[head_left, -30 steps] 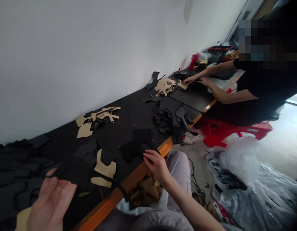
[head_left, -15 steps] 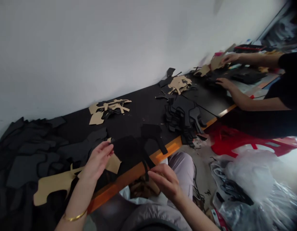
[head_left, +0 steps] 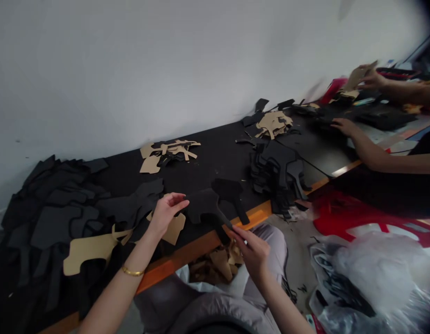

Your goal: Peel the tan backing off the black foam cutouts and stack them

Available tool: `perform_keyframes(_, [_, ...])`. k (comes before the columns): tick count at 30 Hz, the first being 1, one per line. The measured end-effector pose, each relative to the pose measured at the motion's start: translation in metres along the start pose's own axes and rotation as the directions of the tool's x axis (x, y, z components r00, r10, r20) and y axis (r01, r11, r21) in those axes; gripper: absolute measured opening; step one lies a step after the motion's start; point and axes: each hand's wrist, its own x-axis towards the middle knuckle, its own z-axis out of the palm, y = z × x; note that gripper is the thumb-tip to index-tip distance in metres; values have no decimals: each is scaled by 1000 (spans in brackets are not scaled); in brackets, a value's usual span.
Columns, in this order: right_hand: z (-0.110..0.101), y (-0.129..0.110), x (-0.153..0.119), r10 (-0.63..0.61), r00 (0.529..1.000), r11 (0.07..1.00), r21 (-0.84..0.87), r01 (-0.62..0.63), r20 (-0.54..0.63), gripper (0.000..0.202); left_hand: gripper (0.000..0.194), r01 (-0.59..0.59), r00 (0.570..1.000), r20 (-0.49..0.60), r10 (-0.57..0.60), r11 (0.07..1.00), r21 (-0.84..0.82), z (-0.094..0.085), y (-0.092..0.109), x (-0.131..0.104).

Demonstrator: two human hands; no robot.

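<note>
My right hand point(head_left: 251, 250) pinches the narrow tail of a flat black cut-out piece point(head_left: 206, 204), held over the table's front edge. My left hand point(head_left: 168, 215) has thumb and fingers closed at the wide left end of the same piece. Just behind it lies another black cut-out point(head_left: 230, 190), its narrow leg pointing toward the edge. Beneath my left hand is a tan backing sheet point(head_left: 175, 229), partly covered by the fingers. Left of my forearm, a larger tan sheet point(head_left: 86, 253) rests on dark pieces.
A heap of black cut-outs point(head_left: 58, 213) covers the table's left end; a neater stack point(head_left: 279, 167) stands right of centre. Tan scraps point(head_left: 169, 153) lie along the wall. A bag of tan scraps point(head_left: 218, 264) hangs below the edge. A co-worker's hands point(head_left: 343, 126) are at the right.
The black piece has come up flatter into view between my hands. My left hand has moved right to its end. The co-worker's far hand has lifted a tan sheet. The view has shifted slightly.
</note>
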Motion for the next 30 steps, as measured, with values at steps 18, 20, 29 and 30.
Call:
perform_keyframes(18, [19,0,-22,99,984,986,121,-117,148,15,22,-252,960,2,279,865,433,-3,-23,9])
perform_keyframes(20, [20,1,-22,97,984,986,122,-116,151,15,22,-264,956,-1,294,861,434,-3,-25,9])
perform_keyframes(29, [18,-3,-17,97,984,986,123,-115,150,16,22,-256,956,-14,291,861,440,-3,-27,11])
perform_keyframes(30, [18,-3,-17,94,985,986,123,-112,146,16,22,-250,958,-17,286,863,439,-3,-28,12])
